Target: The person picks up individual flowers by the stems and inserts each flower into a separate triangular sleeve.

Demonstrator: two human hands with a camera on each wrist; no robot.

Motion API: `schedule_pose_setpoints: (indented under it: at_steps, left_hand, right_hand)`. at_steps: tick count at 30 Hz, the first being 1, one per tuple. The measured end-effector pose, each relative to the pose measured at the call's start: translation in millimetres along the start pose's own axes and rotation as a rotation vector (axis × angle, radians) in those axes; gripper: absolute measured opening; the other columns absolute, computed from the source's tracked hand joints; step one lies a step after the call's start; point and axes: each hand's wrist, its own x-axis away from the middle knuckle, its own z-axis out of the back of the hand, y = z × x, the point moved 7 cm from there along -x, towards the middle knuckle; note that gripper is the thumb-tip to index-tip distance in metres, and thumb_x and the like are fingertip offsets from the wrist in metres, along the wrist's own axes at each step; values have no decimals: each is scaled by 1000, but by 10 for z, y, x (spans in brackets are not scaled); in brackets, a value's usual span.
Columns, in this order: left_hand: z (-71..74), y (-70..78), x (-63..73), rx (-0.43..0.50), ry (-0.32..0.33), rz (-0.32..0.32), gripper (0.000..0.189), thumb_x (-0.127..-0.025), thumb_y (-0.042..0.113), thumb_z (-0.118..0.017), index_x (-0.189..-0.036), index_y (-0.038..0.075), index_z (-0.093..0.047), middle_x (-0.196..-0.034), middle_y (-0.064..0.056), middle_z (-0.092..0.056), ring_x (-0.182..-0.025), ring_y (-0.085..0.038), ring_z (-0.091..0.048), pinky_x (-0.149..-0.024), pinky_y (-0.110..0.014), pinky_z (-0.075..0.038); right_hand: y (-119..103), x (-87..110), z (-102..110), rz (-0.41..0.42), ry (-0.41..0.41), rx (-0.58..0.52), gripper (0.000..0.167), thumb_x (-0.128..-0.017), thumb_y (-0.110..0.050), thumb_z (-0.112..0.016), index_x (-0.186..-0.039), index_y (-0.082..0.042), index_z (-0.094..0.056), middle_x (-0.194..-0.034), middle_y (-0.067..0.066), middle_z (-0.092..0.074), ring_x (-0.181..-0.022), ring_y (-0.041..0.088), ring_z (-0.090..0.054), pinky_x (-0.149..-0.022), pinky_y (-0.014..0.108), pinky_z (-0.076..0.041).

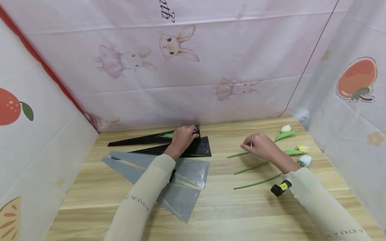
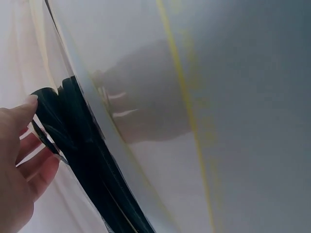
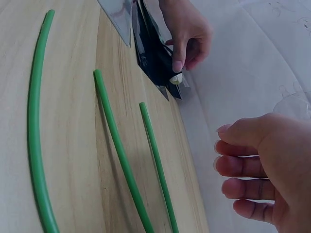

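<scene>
At the back of the table my left hand [image 1: 182,138] pinches the wide end of a black flower sleeve [image 1: 135,140] between thumb and fingers. Through this sleeve shows a green leaf [image 1: 167,135], and a pale tulip bud [image 3: 176,79] peeks out at its mouth in the right wrist view. My right hand [image 1: 261,146], fingers loosely curled and holding nothing, hovers over the stems on the right. Three tulips lie there: a white one [image 1: 285,129] farthest back, a yellow one [image 1: 302,149], and a pale blue one [image 1: 305,160] partly behind the right wrist.
In front of the held sleeve lies a second black sleeve [image 1: 200,147]. Nearer still, two grey translucent sleeves [image 1: 193,170] overlap under the left forearm, narrow ends to the left. Printed cloth [image 1: 193,97] hangs along the back and sides of the wooden table [image 1: 229,214].
</scene>
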Motion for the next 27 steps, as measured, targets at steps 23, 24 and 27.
schedule_pose_setpoints:
  at_steps: [23, 24, 27]
  left_hand:
    - [36, 188, 179, -122, -41, -143, 44, -96, 29, -76, -132, 5, -68, -127, -11, -74, -114, -29, -71, -94, -40, -60]
    - [30, 200, 194, -131, -48, -153, 44, -97, 29, -76, -133, 5, -68, -129, -11, -73, -115, -29, -71, -95, -40, -60]
    - [-4, 226, 243, -146, -78, -169, 42, -99, 29, -72, -133, 4, -69, -134, -13, -71, -121, -29, -69, -100, -42, -58]
  right_hand:
    - [-3, 90, 31, -8, 8, -5, 14, -97, -20, -74, -92, -10, -81, -84, 1, -78, -71, 8, -66, -67, 35, -57]
    - [2, 92, 33, -11, 8, -2, 14, -97, -20, -74, -92, -10, -81, -84, 1, -78, -71, 8, -66, -67, 35, -57]
    - [8, 98, 36, -13, 8, 1, 14, -97, -20, -74, -92, -9, -81, -84, 1, -78, -71, 9, -66, -67, 35, -57]
